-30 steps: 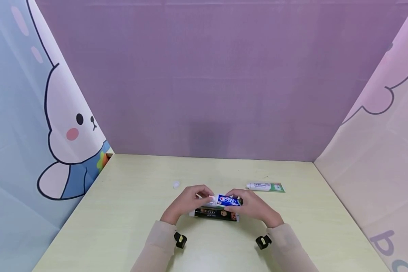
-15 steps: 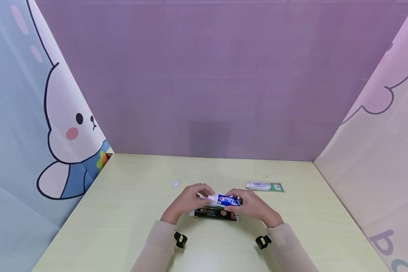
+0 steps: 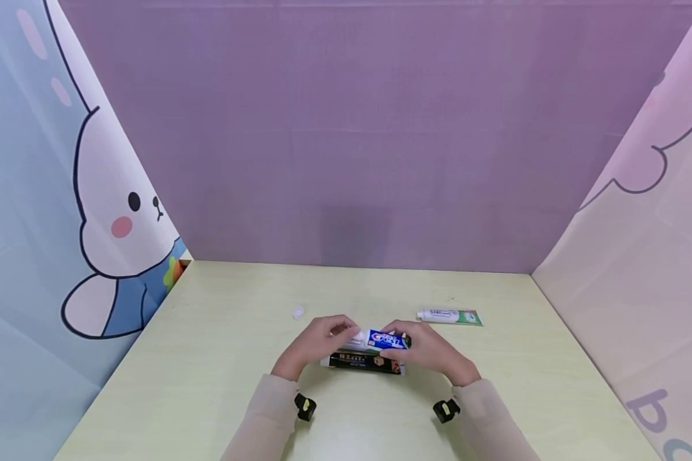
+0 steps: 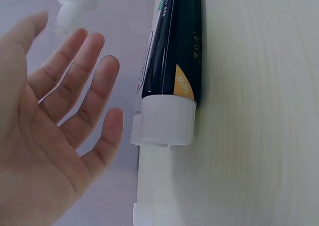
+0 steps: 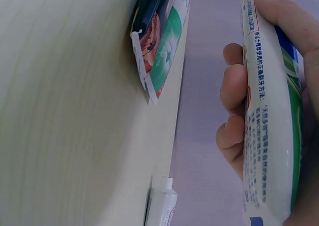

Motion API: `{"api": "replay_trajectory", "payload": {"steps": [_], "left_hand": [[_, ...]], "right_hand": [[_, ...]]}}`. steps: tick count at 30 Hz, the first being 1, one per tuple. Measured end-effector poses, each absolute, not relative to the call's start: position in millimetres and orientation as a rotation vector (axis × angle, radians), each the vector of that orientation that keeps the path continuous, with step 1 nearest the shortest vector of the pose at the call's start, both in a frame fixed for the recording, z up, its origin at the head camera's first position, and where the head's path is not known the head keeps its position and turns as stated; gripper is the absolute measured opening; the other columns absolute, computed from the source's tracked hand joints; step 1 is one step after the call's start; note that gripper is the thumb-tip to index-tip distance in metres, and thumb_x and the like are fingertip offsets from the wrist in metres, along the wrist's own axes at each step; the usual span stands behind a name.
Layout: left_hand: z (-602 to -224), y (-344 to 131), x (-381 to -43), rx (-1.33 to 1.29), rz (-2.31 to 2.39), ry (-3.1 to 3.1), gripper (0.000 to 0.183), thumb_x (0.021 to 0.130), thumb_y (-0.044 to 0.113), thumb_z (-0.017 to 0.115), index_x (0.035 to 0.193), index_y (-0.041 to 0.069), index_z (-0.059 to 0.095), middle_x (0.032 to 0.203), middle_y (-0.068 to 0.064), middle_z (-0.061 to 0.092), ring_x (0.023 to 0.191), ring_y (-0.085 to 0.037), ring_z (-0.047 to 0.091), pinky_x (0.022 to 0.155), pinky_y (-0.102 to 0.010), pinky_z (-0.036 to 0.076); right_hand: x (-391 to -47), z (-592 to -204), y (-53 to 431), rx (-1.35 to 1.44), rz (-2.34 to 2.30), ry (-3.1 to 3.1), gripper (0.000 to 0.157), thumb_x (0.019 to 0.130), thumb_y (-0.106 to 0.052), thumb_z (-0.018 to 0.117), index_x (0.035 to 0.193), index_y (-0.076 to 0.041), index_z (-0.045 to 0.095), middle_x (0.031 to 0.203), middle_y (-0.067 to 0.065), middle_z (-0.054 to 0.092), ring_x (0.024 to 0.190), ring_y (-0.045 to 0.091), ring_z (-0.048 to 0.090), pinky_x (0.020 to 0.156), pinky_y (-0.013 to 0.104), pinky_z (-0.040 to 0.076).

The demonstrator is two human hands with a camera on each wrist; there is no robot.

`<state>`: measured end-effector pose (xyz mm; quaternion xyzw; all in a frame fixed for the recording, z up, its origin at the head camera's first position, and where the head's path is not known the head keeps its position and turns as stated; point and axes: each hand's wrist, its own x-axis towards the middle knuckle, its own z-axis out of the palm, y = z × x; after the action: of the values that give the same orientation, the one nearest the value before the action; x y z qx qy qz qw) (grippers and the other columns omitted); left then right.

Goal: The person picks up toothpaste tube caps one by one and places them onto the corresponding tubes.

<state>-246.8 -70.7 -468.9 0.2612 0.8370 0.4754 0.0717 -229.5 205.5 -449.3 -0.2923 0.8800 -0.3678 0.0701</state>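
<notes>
My right hand (image 3: 429,346) grips a blue, white and green toothpaste tube (image 3: 386,339), its fingers curled round the body in the right wrist view. The tube's narrow ribbed white end (image 4: 70,17) points toward my left hand (image 3: 320,339). Thumb and fingers of that hand are spread around this end, with a gap to it in the left wrist view. Below the hands lies a black toothpaste tube (image 3: 366,363) with a white cap (image 4: 167,120). Just behind it, partly hidden, is a white toothpaste tube (image 3: 354,346).
Back right on the table (image 3: 236,384) lies a white and green toothpaste tube (image 3: 450,317); its bare nozzle (image 5: 163,182) shows in the right wrist view. A small round white cap (image 3: 298,312) sits behind my left hand. A purple curtain (image 3: 352,128) closes the back.
My left fingers shift slightly around the tube's narrow end, bending over it and then opening. The right hand keeps its grip on the tube in the same place.
</notes>
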Motion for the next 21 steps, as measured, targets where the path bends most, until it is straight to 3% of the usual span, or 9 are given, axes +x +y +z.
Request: {"api": "replay_trajectory", "payload": {"steps": [4, 7, 11, 21], "left_hand": [[-469.2, -71.4, -248.1, 0.758, 1.393, 2.540, 0.037, 0.105, 0.048, 0.048, 0.092, 0.022, 0.071, 0.090, 0.008, 0.065, 0.086, -0.013, 0.059, 0.080, -0.038, 0.050], [-469.1, -71.4, -248.0, 0.748, 1.384, 2.529, 0.037, 0.104, 0.048, 0.050, 0.087, 0.022, 0.069, 0.083, 0.007, 0.063, 0.077, -0.013, 0.056, 0.074, -0.035, 0.048], [-468.9, -71.4, -247.1, 0.751, 1.393, 2.512, 0.032, 0.103, 0.046, 0.054, 0.089, 0.024, 0.071, 0.082, 0.008, 0.064, 0.072, -0.012, 0.054, 0.070, -0.033, 0.048], [-468.7, -72.3, -245.2, 0.752, 1.462, 2.458, 0.017, 0.099, 0.040, 0.064, 0.102, 0.026, 0.074, 0.089, 0.012, 0.069, 0.084, -0.011, 0.064, 0.078, -0.035, 0.052]], "right_hand": [[-229.2, -449.2, 204.9, -0.876, -1.092, 2.666, 0.037, 0.091, -0.042, 0.075, 0.121, -0.023, 0.066, 0.098, -0.012, 0.068, 0.071, 0.008, 0.064, 0.064, 0.029, 0.055], [-228.9, -449.1, 204.5, -0.876, -1.085, 2.670, 0.037, 0.090, -0.042, 0.075, 0.121, -0.023, 0.066, 0.098, -0.012, 0.068, 0.072, 0.007, 0.063, 0.065, 0.029, 0.055], [-228.7, -449.0, 203.8, -0.871, -1.087, 2.662, 0.036, 0.090, -0.041, 0.075, 0.120, -0.023, 0.066, 0.099, -0.012, 0.067, 0.073, 0.008, 0.063, 0.065, 0.029, 0.055], [-228.1, -449.7, 203.9, -0.875, -1.108, 2.636, 0.036, 0.090, -0.037, 0.076, 0.121, -0.021, 0.066, 0.097, -0.009, 0.069, 0.071, 0.009, 0.065, 0.063, 0.029, 0.055]]}}
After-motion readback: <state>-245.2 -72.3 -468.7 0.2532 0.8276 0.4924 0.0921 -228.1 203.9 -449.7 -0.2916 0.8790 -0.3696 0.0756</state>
